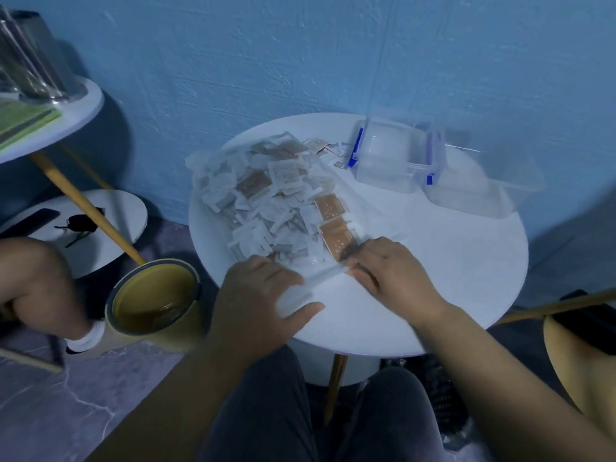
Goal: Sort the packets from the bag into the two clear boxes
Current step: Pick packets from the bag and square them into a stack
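Note:
A clear plastic bag [253, 191] stuffed with small white and brown packets lies on the round white table [450, 278], its mouth toward me. My left hand [263, 295] grips the bag's near edge on the left. My right hand [393, 271] pinches the same edge on the right, beside a brown packet [336, 241]. Two clear boxes stand at the table's far right: one with blue latches [386, 155] and one plain [483, 181]. A few loose packets [326, 148] lie between the bag and the latched box.
A yellow bucket [153, 295] stands on the floor left of the table. Another person's leg and white sock [43, 288] are at the far left, near a low round stool [83, 228]. A wooden chair edge [580, 338] is on the right. The blue wall is close behind.

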A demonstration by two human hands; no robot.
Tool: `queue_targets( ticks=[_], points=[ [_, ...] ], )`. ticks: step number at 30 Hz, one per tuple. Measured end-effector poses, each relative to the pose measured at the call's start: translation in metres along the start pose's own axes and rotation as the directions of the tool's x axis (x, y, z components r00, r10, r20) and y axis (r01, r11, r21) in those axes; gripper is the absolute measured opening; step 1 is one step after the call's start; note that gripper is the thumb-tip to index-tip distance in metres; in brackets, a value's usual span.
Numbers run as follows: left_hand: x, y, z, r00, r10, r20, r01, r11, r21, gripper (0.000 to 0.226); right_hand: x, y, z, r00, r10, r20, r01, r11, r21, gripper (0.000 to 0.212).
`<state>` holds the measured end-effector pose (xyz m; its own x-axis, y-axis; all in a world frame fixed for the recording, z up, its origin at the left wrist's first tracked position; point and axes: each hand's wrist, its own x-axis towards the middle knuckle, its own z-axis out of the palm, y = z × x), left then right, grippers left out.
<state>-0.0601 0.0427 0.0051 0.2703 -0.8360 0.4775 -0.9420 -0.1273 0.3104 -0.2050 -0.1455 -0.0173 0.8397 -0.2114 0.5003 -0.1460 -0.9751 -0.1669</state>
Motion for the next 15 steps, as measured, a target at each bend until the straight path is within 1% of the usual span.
queue_targets(
  ticks=[2,5,7,9,12,15],
  points=[
    [0.021,0.016,0.007,0.998,-0.015,0.057,0.012,0.999,0.052,0.038,0.002,0.002,0.002,0.999,-0.036,0.013,0.035,0.999,0.03,0.027],
    [0.033,0.024,0.023,0.983,-0.076,0.165,0.073,0.997,0.025,0.028,0.004,0.003,0.003,0.996,-0.084,-0.026,0.085,0.996,0.016,0.023],
    [0.032,0.019,0.03,0.974,-0.104,0.2,0.106,0.994,0.003,0.033,0.005,0.004,0.002,0.994,-0.099,-0.042,0.099,0.995,0.008,0.022],
    [0.029,0.014,0.033,0.971,-0.119,0.207,0.126,0.992,-0.025,0.037,0.004,0.013,0.0,0.995,-0.093,-0.044,0.093,0.996,0.001,0.021],
    [0.03,0.014,0.032,0.965,-0.145,0.219,0.162,0.985,-0.061,0.038,0.002,0.039,-0.011,0.999,-0.007,-0.035,0.005,0.999,-0.037,0.023],
    [0.03,0.016,0.032,0.967,-0.154,0.205,0.169,0.984,-0.056,0.037,-0.006,0.069,-0.025,0.988,0.147,-0.037,-0.149,0.987,-0.066,0.023]
  ],
)
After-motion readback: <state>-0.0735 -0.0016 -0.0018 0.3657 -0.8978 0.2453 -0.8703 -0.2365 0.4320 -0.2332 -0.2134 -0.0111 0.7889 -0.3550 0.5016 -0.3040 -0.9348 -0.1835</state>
